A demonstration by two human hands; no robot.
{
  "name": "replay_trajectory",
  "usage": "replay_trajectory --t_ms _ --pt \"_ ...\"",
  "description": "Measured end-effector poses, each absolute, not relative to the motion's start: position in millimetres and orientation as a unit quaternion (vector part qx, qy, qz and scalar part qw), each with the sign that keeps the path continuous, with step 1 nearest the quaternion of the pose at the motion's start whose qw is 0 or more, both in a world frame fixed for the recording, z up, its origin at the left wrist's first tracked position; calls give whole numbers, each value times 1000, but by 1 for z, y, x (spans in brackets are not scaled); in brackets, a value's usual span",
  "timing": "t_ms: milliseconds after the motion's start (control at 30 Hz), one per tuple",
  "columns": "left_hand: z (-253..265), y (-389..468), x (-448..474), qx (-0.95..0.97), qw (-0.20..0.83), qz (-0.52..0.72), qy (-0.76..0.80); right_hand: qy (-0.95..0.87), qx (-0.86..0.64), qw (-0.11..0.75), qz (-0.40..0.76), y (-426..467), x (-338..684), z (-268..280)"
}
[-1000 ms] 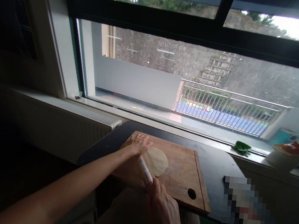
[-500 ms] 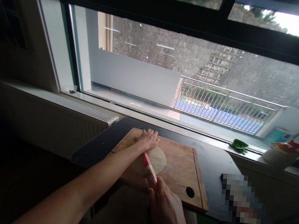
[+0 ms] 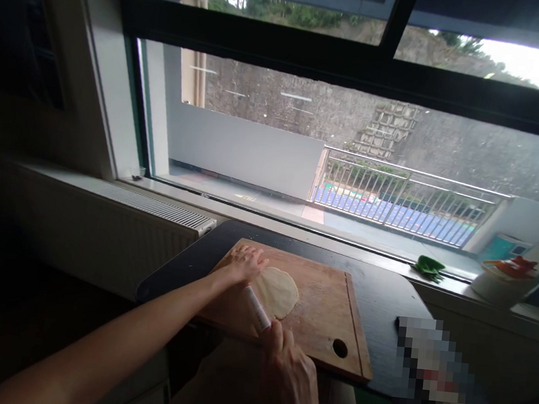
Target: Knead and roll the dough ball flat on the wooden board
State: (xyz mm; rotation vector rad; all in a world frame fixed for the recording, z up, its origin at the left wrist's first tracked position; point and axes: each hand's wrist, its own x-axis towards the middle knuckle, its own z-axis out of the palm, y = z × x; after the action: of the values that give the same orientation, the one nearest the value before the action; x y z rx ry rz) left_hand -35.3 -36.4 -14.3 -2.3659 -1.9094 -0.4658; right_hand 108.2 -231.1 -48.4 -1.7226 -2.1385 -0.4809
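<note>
A flat round of pale dough [image 3: 282, 293] lies on a wooden cutting board [image 3: 319, 308]. Across its left part runs a slim cylinder with red and white print, a rolling pin [image 3: 257, 307]. My right hand [image 3: 289, 363] is closed around the near end of the pin. Over its far end lies my left hand [image 3: 247, 263], fingers bent down around it toward the board's far left corner. The pin's two ends are hidden under my hands. My left forearm covers the board's left side.
The board rests on a dark table [image 3: 381, 302] below a wide window. A blurred-out object [image 3: 434, 370] lies at the table's right. A green item [image 3: 429, 267] and a pale container [image 3: 502, 285] with something orange stand along the sill. A radiator [image 3: 154, 216] is at left.
Both hands have moved left with the rolling pin, uncovering more of the dough. The pin's printed surface has turned, showing more white than red. The view has tilted up slightly.
</note>
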Motion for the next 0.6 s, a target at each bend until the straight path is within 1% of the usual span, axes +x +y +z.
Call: replay_trajectory --t_ms 100,367,600 --pt "-11 -45 -42 -767 29 -151 -624 -754 -601 185 -188 -231 107 -51" --pt "-10 -29 -25 -768 30 -147 -623 -778 -588 205 -84 -230 119 -36" --pt "-12 -6 3 -775 18 -127 -619 -786 -577 214 -64 -227 128 -32"
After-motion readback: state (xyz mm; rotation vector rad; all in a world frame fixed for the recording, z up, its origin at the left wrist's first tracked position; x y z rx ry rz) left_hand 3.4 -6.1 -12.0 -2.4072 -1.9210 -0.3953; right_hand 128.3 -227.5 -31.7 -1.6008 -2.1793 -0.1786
